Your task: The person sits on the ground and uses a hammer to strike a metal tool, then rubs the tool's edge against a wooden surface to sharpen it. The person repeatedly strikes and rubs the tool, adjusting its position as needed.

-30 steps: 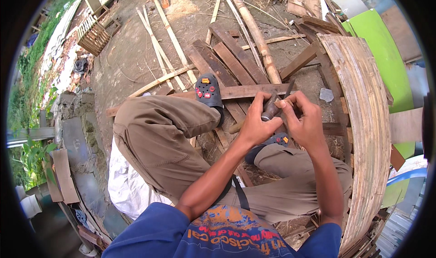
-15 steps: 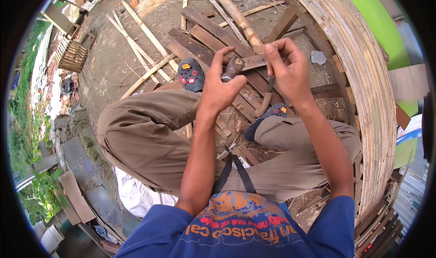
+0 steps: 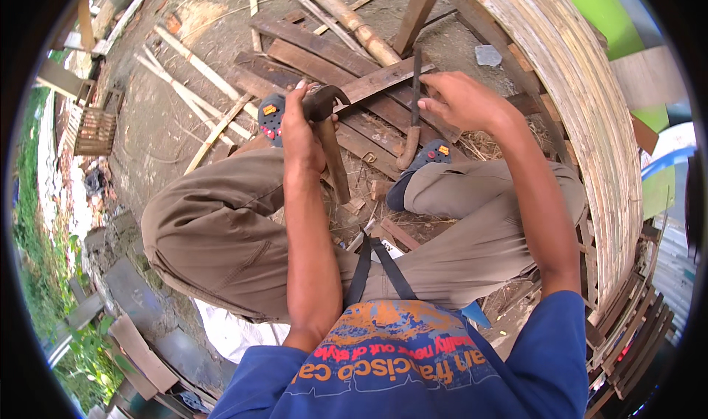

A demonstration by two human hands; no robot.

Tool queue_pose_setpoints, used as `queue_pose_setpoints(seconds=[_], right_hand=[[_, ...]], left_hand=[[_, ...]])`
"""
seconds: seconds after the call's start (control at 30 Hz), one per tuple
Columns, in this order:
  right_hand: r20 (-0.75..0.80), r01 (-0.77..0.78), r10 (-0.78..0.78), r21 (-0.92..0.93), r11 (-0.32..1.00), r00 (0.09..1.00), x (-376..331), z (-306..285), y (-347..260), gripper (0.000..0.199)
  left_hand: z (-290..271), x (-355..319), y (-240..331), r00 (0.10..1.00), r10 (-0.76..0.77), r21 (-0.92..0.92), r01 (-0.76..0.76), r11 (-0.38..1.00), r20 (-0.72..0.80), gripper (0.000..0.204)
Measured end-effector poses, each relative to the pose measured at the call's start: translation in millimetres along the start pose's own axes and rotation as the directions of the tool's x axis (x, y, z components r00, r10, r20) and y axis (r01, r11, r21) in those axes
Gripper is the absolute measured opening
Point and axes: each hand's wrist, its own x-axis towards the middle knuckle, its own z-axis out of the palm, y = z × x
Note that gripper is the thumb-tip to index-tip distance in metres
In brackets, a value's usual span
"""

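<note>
My left hand (image 3: 301, 128) is wrapped round a hammer (image 3: 335, 154), just below its dark metal head, with the wooden handle slanting down toward my lap. Right of the hammer head lies a narrow wooden strip (image 3: 383, 83), its near end close to that head. My right hand (image 3: 464, 102) is at the strip's far end, thumb and fingers drawn together. Whatever they pinch, if anything, is too small to make out. Beside those fingertips is a tool with a narrow dark blade and curved wooden handle (image 3: 409, 148), lying across the boards.
Dark planks (image 3: 317, 64) lie stacked beyond my feet, with a bamboo pole (image 3: 350, 22) and pale sticks (image 3: 195, 64) about them. A slatted bamboo panel (image 3: 568, 117) stands along the right. Far left is a slatted crate (image 3: 94, 128). A white sack (image 3: 236, 334) lies under my left leg.
My left hand has moved left and lower, from round the hammer head to below it, and the handle now shows. My right hand has moved slightly down and opened distance from the left.
</note>
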Motion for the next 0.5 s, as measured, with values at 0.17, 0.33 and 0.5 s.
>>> queue_pose_setpoints(seconds=[0.17, 0.33, 0.5], right_hand=[[-0.183, 0.039, -0.008, 0.17, 0.985, 0.983, -65.7, -83.8, -33.9, 0.038], [-0.703, -0.019, 0.228, 0.292, 0.956, 0.673, -167.4, -84.1, -35.5, 0.02], [-0.632, -0.512, 0.621, 0.381, 0.77, 0.464, -190.9, 61.3, 0.5, 0.014]], left_hand=[[17.7, -15.7, 0.2, 0.943, -0.119, -0.054, 0.143, 0.988, 0.31, 0.078], [46.9, -42.6, -14.4, 0.779, -0.098, -0.291, 0.344, 0.893, 0.62, 0.118], [44.1, -53.0, -28.2, 0.747, 0.009, -0.304, 0.26, 0.917, 0.665, 0.14]])
